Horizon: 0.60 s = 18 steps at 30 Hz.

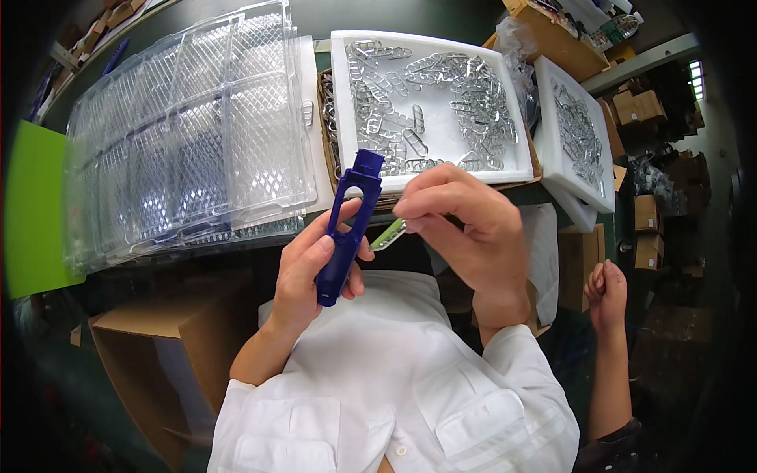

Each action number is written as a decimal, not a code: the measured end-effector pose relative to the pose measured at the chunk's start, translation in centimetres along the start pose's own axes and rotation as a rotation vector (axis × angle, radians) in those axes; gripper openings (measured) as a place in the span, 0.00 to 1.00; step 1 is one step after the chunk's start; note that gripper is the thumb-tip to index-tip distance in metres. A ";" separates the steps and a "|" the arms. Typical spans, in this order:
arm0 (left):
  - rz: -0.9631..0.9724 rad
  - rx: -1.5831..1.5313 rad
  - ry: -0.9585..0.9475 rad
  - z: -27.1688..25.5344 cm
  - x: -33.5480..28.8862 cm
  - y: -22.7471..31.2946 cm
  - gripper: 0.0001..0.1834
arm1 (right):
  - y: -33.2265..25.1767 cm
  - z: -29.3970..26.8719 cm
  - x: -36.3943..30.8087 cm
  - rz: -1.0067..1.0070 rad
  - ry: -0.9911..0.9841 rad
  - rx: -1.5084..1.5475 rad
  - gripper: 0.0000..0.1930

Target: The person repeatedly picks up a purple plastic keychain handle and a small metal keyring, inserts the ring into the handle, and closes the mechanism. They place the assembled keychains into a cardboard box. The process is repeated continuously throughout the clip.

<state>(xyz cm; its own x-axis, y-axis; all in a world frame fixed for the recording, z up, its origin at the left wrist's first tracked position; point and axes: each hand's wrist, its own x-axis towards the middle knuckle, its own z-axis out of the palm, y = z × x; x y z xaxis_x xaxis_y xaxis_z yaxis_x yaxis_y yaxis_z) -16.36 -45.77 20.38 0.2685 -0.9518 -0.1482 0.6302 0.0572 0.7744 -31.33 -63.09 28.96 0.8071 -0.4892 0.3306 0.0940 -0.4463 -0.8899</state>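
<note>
My left hand (pixel 307 272) grips a dark blue plastic handle (pixel 348 225), held upright with its slotted end toward the white tray. My right hand (pixel 465 229) pinches a small flat metal piece (pixel 389 235) with a greenish sheen, its tip touching the blue handle's side. Both hands hover above my white shirt, just in front of the table edge.
A white tray (pixel 343 94) holds several shiny metal clips. Another white tray (pixel 552 102) of clips stands tilted at the right. A stack of clear plastic blister trays (pixel 189 134) lies at the left. A cardboard box (pixel 158 331) sits below. Another person's hand (pixel 605 293) is at the right.
</note>
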 end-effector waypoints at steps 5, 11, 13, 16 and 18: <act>0.012 0.119 0.001 0.6 -0.3 -0.1 0.34 | 0.5 2.2 0.3 -0.152 0.010 -0.403 0.11; 0.021 0.159 0.011 0.2 -0.9 -0.3 0.32 | 0.0 3.8 0.7 -0.184 0.026 -0.619 0.11; 0.017 0.159 0.003 0.2 -1.1 -0.4 0.32 | 0.1 4.0 0.7 -0.177 0.027 -0.614 0.10; 0.020 0.159 0.001 0.2 -1.3 -0.5 0.31 | 0.5 4.3 0.7 -0.170 0.009 -0.587 0.10; 0.021 0.164 0.002 0.2 -1.4 -0.5 0.30 | 1.1 4.6 0.6 -0.164 0.004 -0.538 0.10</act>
<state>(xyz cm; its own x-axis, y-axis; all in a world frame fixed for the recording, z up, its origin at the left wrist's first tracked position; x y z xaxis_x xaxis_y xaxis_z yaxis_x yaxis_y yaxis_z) -17.20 -44.52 20.26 0.2823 -0.9502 -0.1319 0.4970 0.0272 0.8673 -28.07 -60.36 26.73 0.8046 -0.3837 0.4532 -0.0935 -0.8356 -0.5414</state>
